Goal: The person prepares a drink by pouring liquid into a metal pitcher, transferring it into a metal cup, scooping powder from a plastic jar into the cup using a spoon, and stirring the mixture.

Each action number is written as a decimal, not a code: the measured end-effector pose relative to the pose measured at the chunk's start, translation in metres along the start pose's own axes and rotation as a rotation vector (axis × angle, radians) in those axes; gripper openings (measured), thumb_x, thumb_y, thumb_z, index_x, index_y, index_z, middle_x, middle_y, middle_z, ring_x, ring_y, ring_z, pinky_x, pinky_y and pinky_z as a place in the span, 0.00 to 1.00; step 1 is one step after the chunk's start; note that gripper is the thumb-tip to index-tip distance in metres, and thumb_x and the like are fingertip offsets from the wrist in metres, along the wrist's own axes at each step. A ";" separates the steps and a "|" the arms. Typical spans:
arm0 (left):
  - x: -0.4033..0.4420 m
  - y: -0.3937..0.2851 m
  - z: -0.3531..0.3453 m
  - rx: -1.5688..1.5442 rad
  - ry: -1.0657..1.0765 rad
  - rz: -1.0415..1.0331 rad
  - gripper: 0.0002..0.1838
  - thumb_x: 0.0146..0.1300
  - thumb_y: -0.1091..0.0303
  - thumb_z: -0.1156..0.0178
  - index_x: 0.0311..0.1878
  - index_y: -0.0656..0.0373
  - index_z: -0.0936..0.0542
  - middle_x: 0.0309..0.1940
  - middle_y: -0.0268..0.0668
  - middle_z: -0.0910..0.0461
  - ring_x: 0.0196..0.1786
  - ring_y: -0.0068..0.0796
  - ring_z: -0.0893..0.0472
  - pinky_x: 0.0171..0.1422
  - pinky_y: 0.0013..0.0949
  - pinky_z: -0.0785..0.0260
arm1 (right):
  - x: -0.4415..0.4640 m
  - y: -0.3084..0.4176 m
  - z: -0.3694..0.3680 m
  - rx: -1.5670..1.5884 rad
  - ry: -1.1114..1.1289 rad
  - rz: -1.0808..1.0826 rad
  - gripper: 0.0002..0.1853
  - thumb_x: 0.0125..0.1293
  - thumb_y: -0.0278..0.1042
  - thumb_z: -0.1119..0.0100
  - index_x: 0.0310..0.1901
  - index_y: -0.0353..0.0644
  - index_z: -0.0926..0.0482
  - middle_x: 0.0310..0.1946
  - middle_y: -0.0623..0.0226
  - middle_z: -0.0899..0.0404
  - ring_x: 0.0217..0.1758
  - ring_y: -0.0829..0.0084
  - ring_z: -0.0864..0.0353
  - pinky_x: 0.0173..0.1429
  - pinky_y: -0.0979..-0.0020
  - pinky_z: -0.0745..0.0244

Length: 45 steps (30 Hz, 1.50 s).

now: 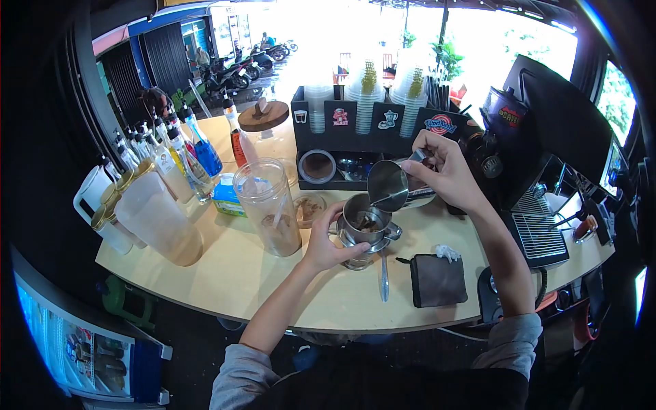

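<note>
Silver metal pitcher (388, 186) gripped and tilted by right hand (444, 167) over round silver metal cup (354, 217), clasped by left hand (330, 240); pouring seemingly unfinished.

Opens at far side onto glaring daylight, with motorcycles (229, 78) and dark shutters (167, 58) outside at left. Furnished with pale counter (342, 297) over dark floor (195, 362); shows bright window (611, 102) at right, lit fridge (145, 376) at lower left.

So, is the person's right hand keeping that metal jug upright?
No, the right hand holds the metal jug tilted, its rim leaning toward the metal cup in the left hand.
</note>
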<state>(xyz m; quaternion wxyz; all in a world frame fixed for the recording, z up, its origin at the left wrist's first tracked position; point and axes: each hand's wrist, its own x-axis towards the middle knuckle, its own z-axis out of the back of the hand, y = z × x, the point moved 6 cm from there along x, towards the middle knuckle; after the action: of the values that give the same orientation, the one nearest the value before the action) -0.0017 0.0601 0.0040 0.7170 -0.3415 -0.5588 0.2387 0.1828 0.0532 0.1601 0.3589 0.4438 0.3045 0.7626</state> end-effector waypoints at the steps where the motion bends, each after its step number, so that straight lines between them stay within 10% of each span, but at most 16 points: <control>1: 0.000 0.000 0.000 0.002 -0.002 -0.006 0.41 0.37 0.59 0.24 0.57 0.62 0.28 0.49 0.40 0.22 0.54 0.32 0.23 0.64 0.37 0.34 | 0.000 0.000 0.000 -0.018 0.002 0.022 0.13 0.62 0.27 0.37 0.30 0.41 0.34 0.24 0.78 0.32 0.27 0.92 0.35 0.29 0.83 0.39; 45: 0.000 -0.002 -0.001 -0.016 0.011 0.014 0.41 0.38 0.59 0.24 0.57 0.63 0.29 0.50 0.42 0.23 0.55 0.33 0.23 0.65 0.37 0.35 | 0.003 0.001 0.007 -0.164 -0.024 0.021 0.14 0.61 0.30 0.35 0.30 0.41 0.34 0.22 0.80 0.36 0.26 0.92 0.40 0.29 0.83 0.44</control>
<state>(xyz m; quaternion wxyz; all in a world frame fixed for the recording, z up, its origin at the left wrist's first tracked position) -0.0014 0.0586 0.0051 0.7158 -0.3522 -0.5543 0.2373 0.1875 0.0555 0.1653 0.3898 0.4254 0.2320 0.7831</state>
